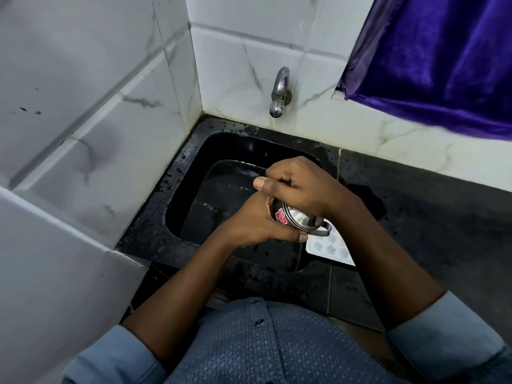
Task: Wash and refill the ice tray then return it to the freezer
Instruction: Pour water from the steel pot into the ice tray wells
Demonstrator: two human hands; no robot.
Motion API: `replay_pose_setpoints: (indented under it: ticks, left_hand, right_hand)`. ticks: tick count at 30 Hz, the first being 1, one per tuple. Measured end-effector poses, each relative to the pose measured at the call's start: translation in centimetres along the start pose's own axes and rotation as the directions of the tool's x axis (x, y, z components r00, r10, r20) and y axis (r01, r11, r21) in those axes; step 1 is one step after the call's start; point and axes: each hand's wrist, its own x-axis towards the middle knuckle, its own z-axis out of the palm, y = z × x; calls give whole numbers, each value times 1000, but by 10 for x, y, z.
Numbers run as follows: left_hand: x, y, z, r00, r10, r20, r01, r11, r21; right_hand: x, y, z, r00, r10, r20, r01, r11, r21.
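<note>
Cup (297, 217) held over sink (151, 217), left hand (249, 224) gripping it from 8 o'clock, right hand (300, 187) curled on it from 1 o'clock; tray (329, 247) on counter (432, 217) at cup's 4 o'clock, partly under right forearm.

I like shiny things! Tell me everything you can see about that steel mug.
The steel mug is shiny metal, with a red sticker on its side and a thin loop handle. It lies tilted, round base towards the camera, above the near right corner of the black sink. The left hand grips it from below; the right hand covers its far end.
</note>
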Motion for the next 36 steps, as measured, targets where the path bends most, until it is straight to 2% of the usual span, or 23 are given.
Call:
replay_pose_setpoints:
  ticks: [3, 10, 20, 29, 33, 36]
  left_hand:
    - [2, 1, -2, 1000, 7, 20, -7, 1000, 16]
    - [4, 2, -6, 995, -9, 103, 6, 1000, 26]
    - [4, 5, -10, 991, -38, 130, 32, 998, 50]
    - [1, 6, -7, 991, -27, 128, 25, 999, 21]
    - [-2, 4, -9, 996, -28, 82, 29, 999, -17]
    - [-4, 2, -15, 999, -44, 22, 44, 999, -8]
  right_hand:
    - [-2, 0, 0, 1000, 5, -19, -5, 999, -35]
    - [-8, -2, -2, 998, 34, -46, -34, 999, 2]
    - [-10, -3, -5, 999, 19, -44, -16, 997, 69]
    - [-11, -6, -5, 1000, 5, -19, -4, 999, 51]
    - [-13, -5, -12, 1000, -29, -3, 29, 994, -104]
    - [-20, -8, -19, 993, 47, 106, -20, 971, -240]
